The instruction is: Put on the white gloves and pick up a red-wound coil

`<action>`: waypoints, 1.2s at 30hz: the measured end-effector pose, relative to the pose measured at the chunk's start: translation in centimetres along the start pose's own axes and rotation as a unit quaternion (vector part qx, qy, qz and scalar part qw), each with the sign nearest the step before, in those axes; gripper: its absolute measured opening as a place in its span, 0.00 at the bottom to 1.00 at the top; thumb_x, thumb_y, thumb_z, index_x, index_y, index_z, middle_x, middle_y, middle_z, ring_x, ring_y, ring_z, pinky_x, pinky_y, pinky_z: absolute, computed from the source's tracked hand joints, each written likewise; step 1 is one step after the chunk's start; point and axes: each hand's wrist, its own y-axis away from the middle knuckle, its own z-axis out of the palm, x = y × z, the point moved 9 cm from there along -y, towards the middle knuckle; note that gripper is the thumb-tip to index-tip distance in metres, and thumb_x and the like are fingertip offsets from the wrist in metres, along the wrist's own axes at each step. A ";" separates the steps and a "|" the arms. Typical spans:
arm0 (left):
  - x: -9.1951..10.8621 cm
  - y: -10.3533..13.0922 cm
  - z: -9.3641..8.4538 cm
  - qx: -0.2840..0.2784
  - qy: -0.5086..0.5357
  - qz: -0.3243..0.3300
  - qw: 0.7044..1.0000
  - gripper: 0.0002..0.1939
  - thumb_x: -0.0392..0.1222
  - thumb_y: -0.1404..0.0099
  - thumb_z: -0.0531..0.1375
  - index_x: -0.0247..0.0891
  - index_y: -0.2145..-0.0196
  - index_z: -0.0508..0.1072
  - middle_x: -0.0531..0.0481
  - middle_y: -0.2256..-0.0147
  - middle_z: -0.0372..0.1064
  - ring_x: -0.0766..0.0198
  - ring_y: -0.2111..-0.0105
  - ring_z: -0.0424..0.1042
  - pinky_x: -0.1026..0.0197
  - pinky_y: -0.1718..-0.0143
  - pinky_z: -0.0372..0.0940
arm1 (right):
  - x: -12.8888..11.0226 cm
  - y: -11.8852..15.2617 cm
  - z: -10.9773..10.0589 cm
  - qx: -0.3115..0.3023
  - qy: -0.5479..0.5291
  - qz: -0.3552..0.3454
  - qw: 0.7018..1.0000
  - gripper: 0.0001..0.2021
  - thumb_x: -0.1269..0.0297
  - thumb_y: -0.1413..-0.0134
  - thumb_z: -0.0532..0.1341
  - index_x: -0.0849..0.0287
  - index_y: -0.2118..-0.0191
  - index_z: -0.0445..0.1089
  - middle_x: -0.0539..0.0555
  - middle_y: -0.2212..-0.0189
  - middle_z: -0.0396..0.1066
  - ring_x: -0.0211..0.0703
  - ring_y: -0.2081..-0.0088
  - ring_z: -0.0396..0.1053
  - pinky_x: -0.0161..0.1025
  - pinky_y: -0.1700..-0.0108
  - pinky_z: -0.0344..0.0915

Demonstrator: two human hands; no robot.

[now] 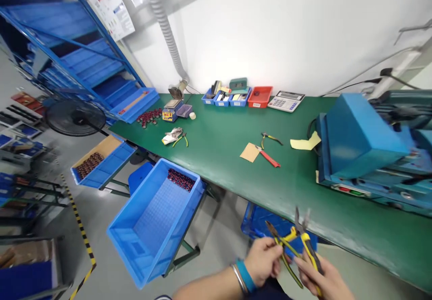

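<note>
In front of the bench edge, my left hand point(261, 261) grips diagonal cutters point(277, 238) with thin yellow-green handles and brownish jaws. My right hand point(320, 275) is closed around yellow-and-black pliers point(311, 251), whose blurred jaws point up and stand apart. The two tools cross close together between my hands. On the green bench point(216, 133) lie another small pair of pliers point(272, 138) and a red-handled tool point(269, 156), its tip touching a brown square of paper point(249, 152). Farther left, green-handled pliers point(181, 140) rest beside a crumpled whitish cloth or glove point(172, 135).
A blue machine point(364, 142) stands on the bench at right, with yellow paper point(305, 143) beside it. Small blue bins point(222, 102), a red tray point(259, 97) and a calculator point(286, 101) line the wall. A large blue crate point(128, 237) and a black fan point(76, 118) are left.
</note>
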 end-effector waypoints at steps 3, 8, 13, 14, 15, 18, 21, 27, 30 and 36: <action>4.8 -0.1 -0.9 0.054 -0.025 0.046 0.997 0.25 0.62 0.52 0.66 0.37 0.76 0.64 0.57 0.82 0.64 0.76 0.90 0.53 0.66 0.86 0.44 | -4.5 -1.9 2.0 -0.062 0.012 -0.039 0.997 0.34 0.29 0.70 0.65 0.58 0.79 0.55 0.47 0.86 0.57 0.29 0.84 0.51 0.32 0.79 0.54; 9.9 -0.5 -3.7 0.130 0.008 0.110 0.985 0.23 0.58 0.53 0.68 0.35 0.73 0.69 0.53 0.80 0.68 0.68 0.81 0.67 0.65 0.78 0.60 | -9.6 -5.2 4.1 -0.152 0.104 -0.083 0.979 0.35 0.25 0.67 0.59 0.60 0.78 0.65 0.53 0.85 0.65 0.35 0.82 0.59 0.35 0.76 0.60; 14.2 -1.9 -9.9 0.223 0.070 0.163 0.958 0.20 0.55 0.47 0.66 0.36 0.72 0.68 0.52 0.77 0.69 0.69 0.77 0.67 0.65 0.72 0.62 | -13.8 -10.4 4.4 -0.089 0.175 -0.128 0.972 0.36 0.25 0.67 0.58 0.60 0.77 0.71 0.57 0.82 0.69 0.41 0.77 0.66 0.37 0.72 0.63; 15.1 -2.4 -11.4 0.235 0.076 0.168 0.954 0.19 0.55 0.46 0.66 0.37 0.74 0.66 0.54 0.79 0.67 0.69 0.78 0.66 0.66 0.74 0.61 | -14.3 -11.6 5.0 -0.088 0.180 -0.125 0.972 0.35 0.26 0.67 0.59 0.60 0.79 0.70 0.55 0.84 0.67 0.40 0.80 0.64 0.36 0.74 0.62; 16.0 -3.0 -12.8 0.244 0.080 0.169 0.951 0.20 0.56 0.45 0.65 0.38 0.75 0.65 0.56 0.82 0.63 0.71 0.81 0.63 0.67 0.76 0.59 | -14.7 -12.9 5.8 -0.089 0.176 -0.117 0.973 0.34 0.26 0.67 0.59 0.59 0.82 0.67 0.54 0.86 0.64 0.38 0.82 0.62 0.36 0.76 0.61; 18.9 -5.4 -17.0 0.252 0.078 0.156 0.952 0.22 0.56 0.45 0.65 0.39 0.78 0.60 0.61 0.85 0.53 0.76 0.87 0.49 0.69 0.84 0.47 | -15.8 -17.0 8.8 -0.076 0.116 -0.069 0.988 0.35 0.25 0.70 0.59 0.58 0.84 0.59 0.50 0.87 0.59 0.34 0.85 0.56 0.35 0.80 0.56; 22.0 -8.4 -20.8 0.248 0.063 0.125 0.959 0.23 0.54 0.46 0.66 0.39 0.81 0.59 0.62 0.87 0.51 0.78 0.89 0.42 0.69 0.86 0.36 | -18.4 -21.6 12.6 -0.035 0.052 -0.036 0.997 0.35 0.25 0.73 0.59 0.59 0.81 0.61 0.49 0.87 0.57 0.33 0.85 0.54 0.33 0.83 0.53; 27.4 -14.5 -28.4 0.265 0.045 0.072 0.961 0.25 0.50 0.48 0.67 0.38 0.86 0.57 0.61 0.91 0.48 0.78 0.90 0.42 0.68 0.86 0.33 | -29.2 -33.5 19.7 0.037 0.110 -0.074 0.990 0.28 0.35 0.56 0.56 0.59 0.80 0.62 0.49 0.86 0.58 0.32 0.85 0.54 0.33 0.82 0.53; 28.7 -17.1 -31.0 0.282 0.050 0.059 0.956 0.26 0.54 0.51 0.68 0.39 0.87 0.56 0.59 0.91 0.50 0.77 0.90 0.41 0.67 0.85 0.33 | -34.8 -40.8 23.1 0.065 0.152 -0.087 0.982 0.22 0.48 0.43 0.55 0.61 0.78 0.64 0.50 0.84 0.61 0.31 0.84 0.57 0.32 0.79 0.56; 28.2 -19.8 -33.0 0.292 0.066 0.042 0.953 0.31 0.66 0.59 0.67 0.41 0.87 0.55 0.54 0.90 0.56 0.75 0.90 0.44 0.65 0.85 0.38 | -42.7 -55.2 31.1 0.095 0.258 -0.092 0.957 0.15 0.56 0.35 0.57 0.65 0.55 0.70 0.55 0.62 0.71 0.37 0.64 0.70 0.39 0.61 0.70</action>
